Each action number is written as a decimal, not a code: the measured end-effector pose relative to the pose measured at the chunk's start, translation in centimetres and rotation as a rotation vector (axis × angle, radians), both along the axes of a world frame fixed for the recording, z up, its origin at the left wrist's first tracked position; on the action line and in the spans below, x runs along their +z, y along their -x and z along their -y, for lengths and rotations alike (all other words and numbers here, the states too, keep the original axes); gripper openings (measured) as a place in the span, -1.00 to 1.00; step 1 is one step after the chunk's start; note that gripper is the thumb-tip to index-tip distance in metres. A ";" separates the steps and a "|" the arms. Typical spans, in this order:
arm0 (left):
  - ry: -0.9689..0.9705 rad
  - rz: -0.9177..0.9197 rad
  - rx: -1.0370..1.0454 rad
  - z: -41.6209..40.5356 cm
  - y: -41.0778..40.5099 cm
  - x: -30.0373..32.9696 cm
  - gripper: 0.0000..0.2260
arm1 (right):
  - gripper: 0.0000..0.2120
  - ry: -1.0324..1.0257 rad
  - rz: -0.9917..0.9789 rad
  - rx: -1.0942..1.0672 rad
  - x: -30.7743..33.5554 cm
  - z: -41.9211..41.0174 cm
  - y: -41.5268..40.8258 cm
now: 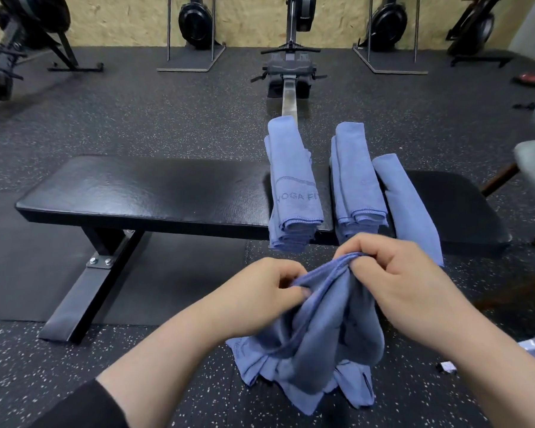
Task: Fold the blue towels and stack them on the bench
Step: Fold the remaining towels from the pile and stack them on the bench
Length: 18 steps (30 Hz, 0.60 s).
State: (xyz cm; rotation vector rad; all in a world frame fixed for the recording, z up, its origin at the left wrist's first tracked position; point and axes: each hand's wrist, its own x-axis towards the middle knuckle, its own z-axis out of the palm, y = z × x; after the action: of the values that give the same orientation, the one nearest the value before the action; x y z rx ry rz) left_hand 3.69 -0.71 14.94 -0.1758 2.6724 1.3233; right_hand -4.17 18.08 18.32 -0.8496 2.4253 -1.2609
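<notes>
Now both hands, left hand [269,288] and right hand [393,273], pinch an unfolded blue towel [318,335] in front of the bench [142,193]; folded towels [294,183] lie on it.

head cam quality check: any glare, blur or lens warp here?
Head view: soft glare sheen on the bench pad; wide-angle warp bends the frame edges; machine at far left smeared; both hands and the held towel fairly sharp.
</notes>
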 end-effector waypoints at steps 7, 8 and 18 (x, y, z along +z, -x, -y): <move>0.519 0.184 0.144 3.0 -0.4 -1.5 -0.95 | -0.70 0.083 -0.094 -0.292 0.4 -2.6 2.2; 0.540 0.199 0.175 3.6 -0.7 -1.4 -0.95 | -0.71 0.071 -0.102 -0.318 0.1 -2.9 2.5; 0.204 0.245 0.295 6.5 -3.9 2.2 -0.72 | -0.67 0.104 0.032 -0.457 -0.8 -5.2 2.7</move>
State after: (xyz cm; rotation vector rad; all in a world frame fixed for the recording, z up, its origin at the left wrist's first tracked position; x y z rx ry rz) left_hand 7.61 -7.20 17.15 -0.7310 2.6336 1.0118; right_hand -6.86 23.30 17.51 -0.2960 2.6365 -1.5482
